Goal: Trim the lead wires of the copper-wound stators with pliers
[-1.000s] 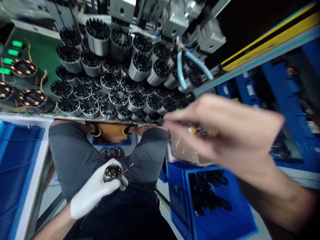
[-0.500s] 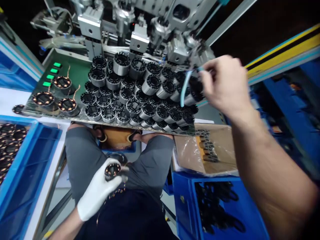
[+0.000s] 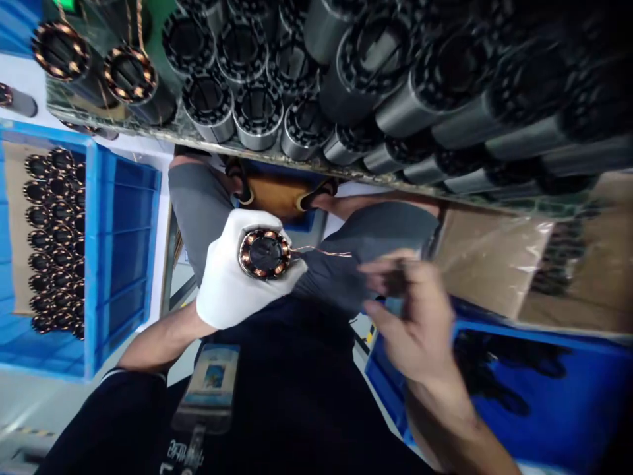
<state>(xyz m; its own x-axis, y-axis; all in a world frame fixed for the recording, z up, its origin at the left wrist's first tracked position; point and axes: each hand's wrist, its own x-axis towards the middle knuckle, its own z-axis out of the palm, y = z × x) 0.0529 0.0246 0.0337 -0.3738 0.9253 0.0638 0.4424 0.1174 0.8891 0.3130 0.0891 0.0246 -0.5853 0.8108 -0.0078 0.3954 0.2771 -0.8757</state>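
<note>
My left hand [image 3: 227,293], in a white glove, grips a round stator [image 3: 264,254] wound with copper coils, its open face turned up at me. Thin copper wire ends [image 3: 321,252] stick out of it to the right. My bare right hand [image 3: 415,330] is blurred, a little right of and below the stator. Its fingers are curled around something small with a pale blue part [image 3: 393,305], its fingertips close to the wire ends. Both hands are over my lap.
Above, a tray edge [image 3: 148,128] carries several bare grey stator cores [image 3: 257,109] and wound ones [image 3: 128,72] at its left. A blue crate [image 3: 123,218] of dark parts stands left, another blue crate [image 3: 544,396] right, a plastic-lined cardboard box [image 3: 484,257] behind it. A phone [image 3: 212,382] lies on my lap.
My right hand reached up to the blue-handled tool hanging by the machine, then came down beside the stator. My left hand lifted the stator closer, and my view dropped and moved nearer.
</note>
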